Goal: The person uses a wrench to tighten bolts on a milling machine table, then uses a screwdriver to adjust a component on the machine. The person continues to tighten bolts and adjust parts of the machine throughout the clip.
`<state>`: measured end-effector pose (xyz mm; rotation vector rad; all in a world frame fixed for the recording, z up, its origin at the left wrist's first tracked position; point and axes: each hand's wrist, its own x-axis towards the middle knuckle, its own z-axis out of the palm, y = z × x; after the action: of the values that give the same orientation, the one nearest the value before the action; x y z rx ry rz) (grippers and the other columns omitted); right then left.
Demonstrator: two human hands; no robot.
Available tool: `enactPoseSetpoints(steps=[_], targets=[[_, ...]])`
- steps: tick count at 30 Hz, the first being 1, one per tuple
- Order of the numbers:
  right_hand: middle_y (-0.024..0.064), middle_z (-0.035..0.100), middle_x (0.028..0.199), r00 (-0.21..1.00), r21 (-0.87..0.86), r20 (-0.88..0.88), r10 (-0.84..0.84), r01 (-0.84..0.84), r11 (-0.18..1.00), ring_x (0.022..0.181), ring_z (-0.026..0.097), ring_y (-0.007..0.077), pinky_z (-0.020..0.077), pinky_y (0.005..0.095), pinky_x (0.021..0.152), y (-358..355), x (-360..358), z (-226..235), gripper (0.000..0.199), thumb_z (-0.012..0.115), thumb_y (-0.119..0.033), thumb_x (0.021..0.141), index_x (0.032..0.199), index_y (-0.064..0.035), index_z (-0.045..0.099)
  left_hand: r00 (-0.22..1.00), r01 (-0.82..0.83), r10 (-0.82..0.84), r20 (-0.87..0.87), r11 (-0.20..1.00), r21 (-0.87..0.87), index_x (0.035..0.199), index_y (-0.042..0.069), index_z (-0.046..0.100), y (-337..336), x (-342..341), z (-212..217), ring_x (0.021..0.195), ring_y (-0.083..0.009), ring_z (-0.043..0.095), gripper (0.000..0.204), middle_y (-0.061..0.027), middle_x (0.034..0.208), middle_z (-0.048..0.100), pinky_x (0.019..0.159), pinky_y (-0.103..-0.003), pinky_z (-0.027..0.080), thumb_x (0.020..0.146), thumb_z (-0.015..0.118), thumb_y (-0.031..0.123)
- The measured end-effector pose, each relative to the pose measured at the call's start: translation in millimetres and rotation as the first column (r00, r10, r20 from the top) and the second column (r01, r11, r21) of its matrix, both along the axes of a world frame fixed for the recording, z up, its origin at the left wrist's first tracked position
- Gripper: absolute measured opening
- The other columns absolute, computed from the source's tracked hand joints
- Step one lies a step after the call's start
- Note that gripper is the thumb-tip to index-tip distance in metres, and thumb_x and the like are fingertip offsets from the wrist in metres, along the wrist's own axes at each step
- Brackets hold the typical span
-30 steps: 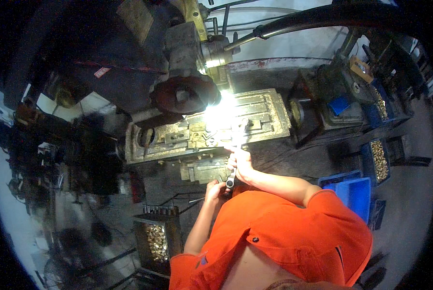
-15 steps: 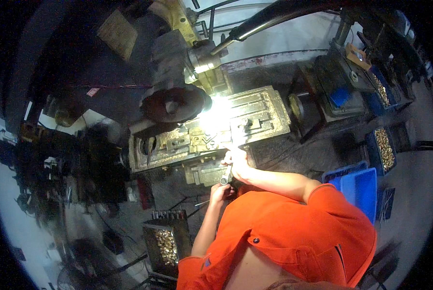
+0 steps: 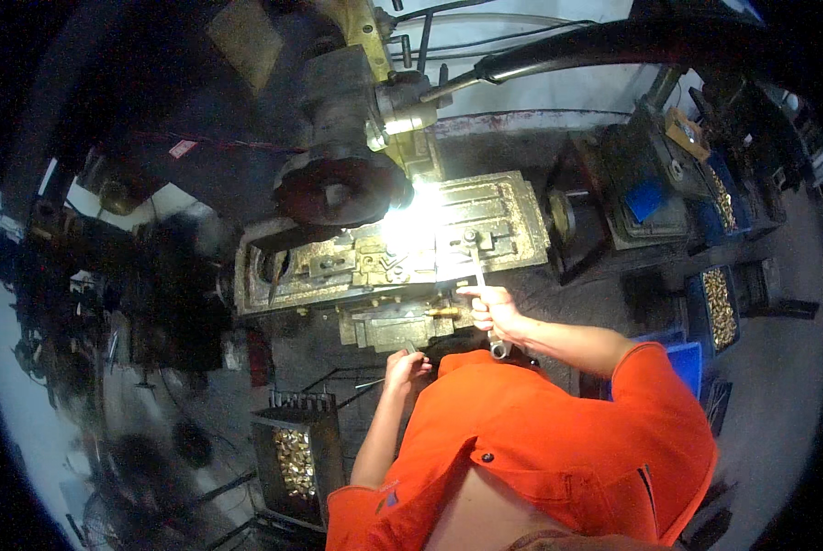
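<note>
My right hand (image 3: 496,310) is closed around a long metal wrench (image 3: 498,349). The ring end shows below my fist, and the shank runs up toward the front edge of the machine table (image 3: 521,262). My left hand (image 3: 406,369) is closed in front of my body, with a thin metal rod (image 3: 369,384) sticking out on its left side. What kind of rod it is, I cannot make out. Clamping blocks (image 3: 471,241) are fixed on the table beyond the wrench. A dark round cutter head (image 3: 338,193) hangs over the table's left part, beside a glaring lamp.
Near my left elbow stands a dark bin (image 3: 294,464) of small brass-coloured parts. Blue crates (image 3: 687,363) are by my right elbow, with another bin of brass parts (image 3: 719,308) beyond. A black lamp arm (image 3: 558,57) crosses overhead.
My right hand has moved right with the wrench, away from my left hand. My left hand has shifted slightly left and stays closed. The view has shifted a little.
</note>
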<state>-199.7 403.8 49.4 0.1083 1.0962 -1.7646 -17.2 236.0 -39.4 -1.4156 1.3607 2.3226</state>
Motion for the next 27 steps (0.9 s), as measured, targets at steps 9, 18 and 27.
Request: enactPoseSetpoints(steps=[9, 18, 27], targets=[[-0.0076, 0.025, 0.051, 0.944, -0.122, 0.165, -0.287, 0.309, 0.943, 0.039, 0.022, 0.0041, 0.0202, 0.0200, 0.035, -53, 25, 4, 0.030, 0.039, -0.017, 0.088, 0.106, 0.0031, 0.054, 1.000, -0.006, 0.006, -0.022, 1.000, 0.004, 0.076, 0.000, 0.049, 5, -5, -3, 0.061, -0.0213, 0.064, 0.009, -0.0134, 0.074, 0.062, 0.052, -0.028, 0.053, 0.077, 0.055, 0.006], [-0.0060, 0.025, 0.051, 0.953, -0.161, 0.031, -0.300, 0.301, 0.940, 0.040, 0.022, 0.0050, 0.0209, 0.0198, 0.036, -68, 32, -9, 0.033, 0.036, -0.009, 0.085, 0.112, 0.0051, 0.049, 1.000, -0.021, 0.021, -0.011, 1.000, 0.005, 0.068, 0.003, 0.044, 1, -3, 4, 0.057, -0.0222, 0.062, 0.014, -0.0156, 0.072, 0.061, 0.051, -0.029, 0.052, 0.075, 0.056, 0.003], [-0.0055, 0.026, 0.053, 0.945, -0.184, 0.111, -0.309, 0.325, 0.928, 0.041, 0.022, 0.0052, 0.0216, 0.0196, 0.037, -65, 34, 6, 0.030, 0.034, -0.011, 0.088, 0.108, 0.0039, 0.051, 1.000, 0.010, -0.010, -0.010, 1.000, 0.005, 0.071, 0.003, 0.047, 0, -4, 3, 0.059, -0.0211, 0.062, 0.010, -0.0138, 0.072, 0.061, 0.051, -0.028, 0.050, 0.074, 0.055, 0.003]])
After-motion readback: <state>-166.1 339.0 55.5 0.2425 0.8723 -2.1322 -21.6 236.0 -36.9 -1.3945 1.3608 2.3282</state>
